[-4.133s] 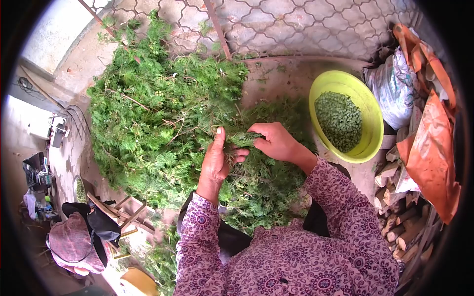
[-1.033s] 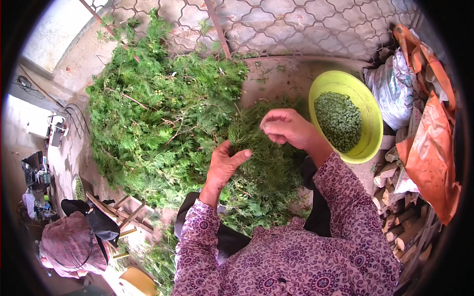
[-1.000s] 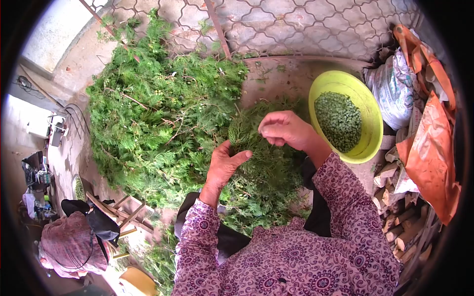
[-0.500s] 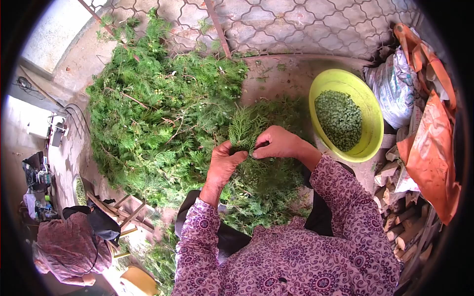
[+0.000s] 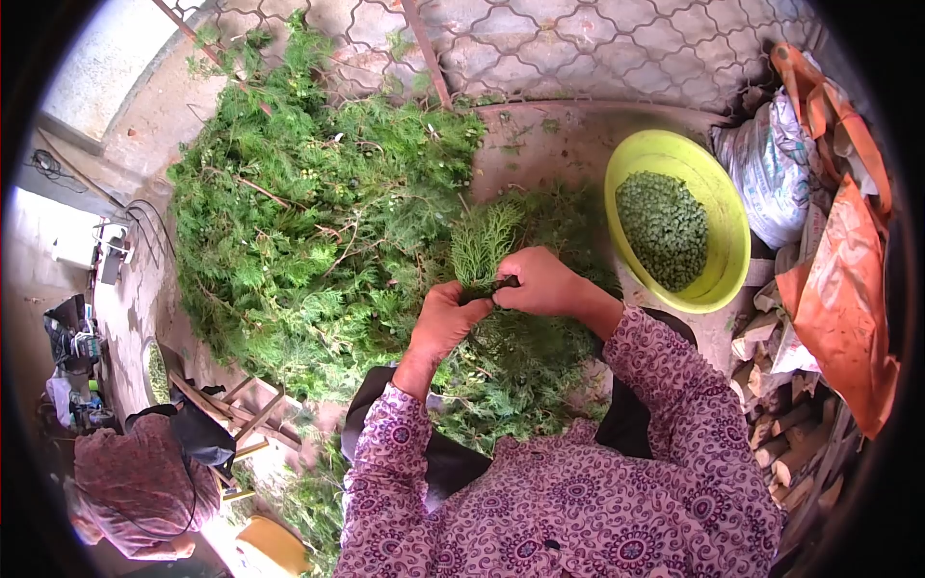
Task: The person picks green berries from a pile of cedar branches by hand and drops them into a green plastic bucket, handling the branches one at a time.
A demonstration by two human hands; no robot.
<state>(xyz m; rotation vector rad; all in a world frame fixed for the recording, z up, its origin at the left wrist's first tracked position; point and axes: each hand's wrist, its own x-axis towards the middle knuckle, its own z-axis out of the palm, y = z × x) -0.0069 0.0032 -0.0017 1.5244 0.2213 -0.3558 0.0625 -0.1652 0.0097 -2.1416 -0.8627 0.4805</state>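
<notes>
My left hand (image 5: 445, 318) is closed around the lower end of a green, feathery conifer sprig (image 5: 484, 239). Close beside it, my right hand (image 5: 544, 282) is closed, thumb and fingers pinched at the sprig's base; what exactly lies between those fingertips is too small to make out. The sprig's fan of leaves points away from me, above both hands. Beneath and to the left spreads a big heap of cut conifer branches (image 5: 299, 222). To the right stands a yellow-green basin (image 5: 727, 222) with many small green cones or berries (image 5: 661, 229) in it.
A wire mesh (image 5: 578, 48) runs along the far side. White sacks (image 5: 761, 178), an orange sheet (image 5: 838, 328) and stacked firewood (image 5: 795, 448) line the right. At lower left another person (image 5: 145, 482) bends near a wooden frame (image 5: 246, 414) and a yellow container (image 5: 270, 547).
Both hands have shifted slightly, with the right hand turned a little and its fingers closer to the left hand. The sprig has moved slightly with them.
</notes>
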